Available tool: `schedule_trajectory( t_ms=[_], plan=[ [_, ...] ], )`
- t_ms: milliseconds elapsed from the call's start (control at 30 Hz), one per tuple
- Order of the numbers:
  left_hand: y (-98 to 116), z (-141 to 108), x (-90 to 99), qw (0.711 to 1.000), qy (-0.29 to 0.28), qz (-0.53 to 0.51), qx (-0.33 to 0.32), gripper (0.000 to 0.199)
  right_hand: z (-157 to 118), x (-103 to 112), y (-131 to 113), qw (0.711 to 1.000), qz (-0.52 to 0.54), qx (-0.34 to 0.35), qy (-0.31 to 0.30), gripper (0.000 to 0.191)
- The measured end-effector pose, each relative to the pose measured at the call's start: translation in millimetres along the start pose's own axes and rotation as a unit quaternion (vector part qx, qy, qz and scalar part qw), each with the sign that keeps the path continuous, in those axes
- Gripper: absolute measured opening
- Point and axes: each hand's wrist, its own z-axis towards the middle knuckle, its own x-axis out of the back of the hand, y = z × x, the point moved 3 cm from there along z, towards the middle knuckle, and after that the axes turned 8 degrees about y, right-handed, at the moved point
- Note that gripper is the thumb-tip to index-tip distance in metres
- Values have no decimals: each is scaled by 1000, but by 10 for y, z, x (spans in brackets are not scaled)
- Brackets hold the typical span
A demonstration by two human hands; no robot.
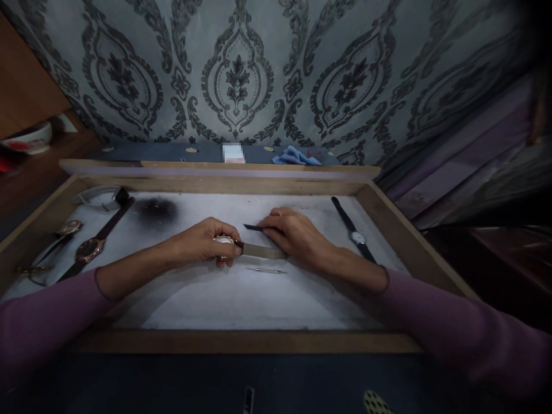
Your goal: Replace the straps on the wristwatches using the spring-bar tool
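My left hand (206, 241) is closed round a gold-rimmed watch (225, 240), its round face turned up between thumb and fingers. A greyish strap (261, 251) runs from the watch rightward to beneath my right hand (295, 237). The fingers of that hand are pinched on a dark, thin pointed piece (253, 227) whose tip points left; whether it is a tool or a strap end I cannot tell. Just below the strap, a slim metal tool (266, 270) lies on the white surface. Part of the strap is hidden by my right hand.
A wooden-framed tray (241, 340) surrounds the work. At its left lie a brown watch (89, 249), a small gold watch (69, 227) and a clear-strapped item (100, 196); at its right, a dark-strapped watch (357, 237). Behind the tray is a blue cloth (296, 156).
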Motion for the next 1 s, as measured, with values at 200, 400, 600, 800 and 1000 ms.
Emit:
schedule_trajectory(
  t_ms=[200, 400, 600, 800, 1000],
  plan=[
    [-2, 11, 4, 1000, -5, -5, -18, 16, -14, 94, -90, 995, 29, 8, 90, 22],
    [-20, 23, 18, 999, -7, -12, -52, 12, -74, 74, -422, 977, 202, -26, -62, 13],
    [-3, 0, 58, 997, -25, 10, -72, 19, -91, -9, -363, 922, 365, -107, -69, 14],
    [7, -22, 110, 996, -46, 29, -71, 31, -66, 35, -329, 915, 382, -118, -53, 17],
    [-52, 9, 114, 995, -79, -6, -55, 22, -60, 28, -286, 903, 407, -126, -49, 20]
  ],
)
